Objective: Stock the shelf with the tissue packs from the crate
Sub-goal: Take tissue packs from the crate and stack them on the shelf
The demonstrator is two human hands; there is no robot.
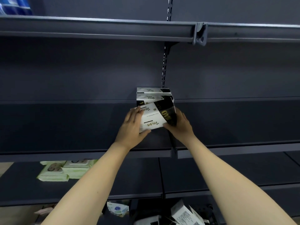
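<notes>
shelf: dark middle shelf (81,127), mostly bare; work happens at the bay seam beside the slotted upright (164,69).
stack: two tissue packs (152,95) lie flat, one on the other, against the back panel, directly behind the held one.
held pack: white-and-black tissue pack (155,117), between both hands, just in front of the stack, tilted with its far end up and touching or nearly touching it. Long axis runs left-right, same as the stack.
key relation: stack lies straight ahead and slightly up from the hands; my read is lift, level, then slide back on top. Both hands equally near.
left hand (132,127): fingers curled round the pack's left end, thumb under the near edge.
right hand (179,123): wrapped on the black right end, thumb on the near face.
crate: more packs (185,213) at bottom edge, crate itself can't be made out.
other stock: green-white wipe packs (65,170) on lower shelf, well left.
writing: gold "MAO" upside down on black band; remaining print looks Chinese, unreadable.
</notes>
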